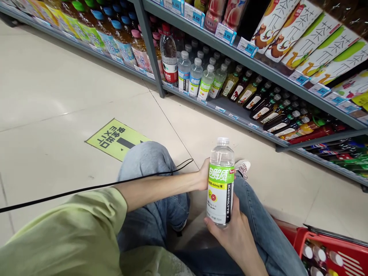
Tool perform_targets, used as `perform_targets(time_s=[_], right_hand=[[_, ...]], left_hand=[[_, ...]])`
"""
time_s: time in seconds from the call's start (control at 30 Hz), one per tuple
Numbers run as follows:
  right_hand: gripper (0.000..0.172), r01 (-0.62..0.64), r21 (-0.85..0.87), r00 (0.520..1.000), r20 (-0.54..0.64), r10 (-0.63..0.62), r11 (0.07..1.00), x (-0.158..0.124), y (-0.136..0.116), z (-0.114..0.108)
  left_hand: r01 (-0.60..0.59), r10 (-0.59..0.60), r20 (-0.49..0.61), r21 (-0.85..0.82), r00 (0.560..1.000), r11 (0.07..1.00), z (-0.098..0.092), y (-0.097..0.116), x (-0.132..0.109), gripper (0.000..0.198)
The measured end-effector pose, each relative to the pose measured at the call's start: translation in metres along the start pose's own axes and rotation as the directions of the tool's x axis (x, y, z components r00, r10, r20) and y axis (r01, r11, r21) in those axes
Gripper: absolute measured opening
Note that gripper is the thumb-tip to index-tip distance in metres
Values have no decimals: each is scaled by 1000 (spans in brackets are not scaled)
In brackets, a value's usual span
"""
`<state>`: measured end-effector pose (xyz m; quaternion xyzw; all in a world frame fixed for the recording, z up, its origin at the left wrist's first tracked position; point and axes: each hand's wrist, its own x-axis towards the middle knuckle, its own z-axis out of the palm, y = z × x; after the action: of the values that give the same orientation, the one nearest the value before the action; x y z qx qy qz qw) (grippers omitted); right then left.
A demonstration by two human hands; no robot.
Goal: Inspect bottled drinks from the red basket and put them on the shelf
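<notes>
A clear drink bottle (pixel 220 180) with a white cap and a green-and-white label stands upright between my two hands, above my knees in blue jeans. My left hand (pixel 204 174) reaches in from the left and grips the bottle from behind near its upper label. From below, my right hand (pixel 230 234) cups the bottle's base, fingers wrapped round it. The fingers of the left hand are mostly hidden behind the bottle.
A store shelf (pixel 230 111) runs across the back, its low tier lined with bottled drinks, with similar white-capped bottles (pixel 198 76). A red shopping basket (pixel 324 249) with several bottles sits at the lower right. A green floor sticker (pixel 115 138) lies on the tiled floor.
</notes>
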<state>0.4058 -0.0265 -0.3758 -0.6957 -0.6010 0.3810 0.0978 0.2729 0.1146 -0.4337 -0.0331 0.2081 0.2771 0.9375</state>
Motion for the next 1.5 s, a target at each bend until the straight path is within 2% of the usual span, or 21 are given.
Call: perform_targets(time_s=[0.1, 0.37, 0.73, 0.9, 1.03, 1.13, 1.27, 1.4, 1.5], right_hand=[[85, -29, 3, 999, 20, 29, 1000, 0, -2, 0], [82, -30, -11, 999, 23, 30, 1000, 0, -2, -1], [80, -45, -16, 999, 26, 46, 999, 0, -4, 0], [79, -44, -45, 999, -17, 44, 998, 1, 1, 2], [70, -62, 69, 998, 18, 61, 996, 4, 2, 2], [64, -45, 74, 999, 4, 45, 996, 6, -1, 1], [73, -23, -111, 997, -71, 15, 994, 9, -3, 3], [80, 2, -381, 990, -132, -56, 925, 9, 0, 6], [82, 14, -487, 980, -165, -107, 873, 7, 3, 6]], left_hand=[[0, 0, 29, 7, 1000, 1000, 1, 0, -1, 32], [33, -33, -44, -3, 998, 999, 5, 1, -3, 36], [37, -36, 42, -25, 998, 999, -2, 1, 0, 38], [53, -54, -40, -13, 998, 999, -1, 2, 3, 39], [-60, 58, -166, -5, 984, 998, -8, 5, 12, 28], [-156, 157, -229, 21, 961, 988, -10, 11, 16, 32], [-252, 262, -227, 74, 938, 965, 2, 21, 14, 41], [-355, 382, -152, 180, 911, 918, 25, 30, 3, 25], [-405, 439, -90, 255, 894, 878, 38, 35, -8, 26]])
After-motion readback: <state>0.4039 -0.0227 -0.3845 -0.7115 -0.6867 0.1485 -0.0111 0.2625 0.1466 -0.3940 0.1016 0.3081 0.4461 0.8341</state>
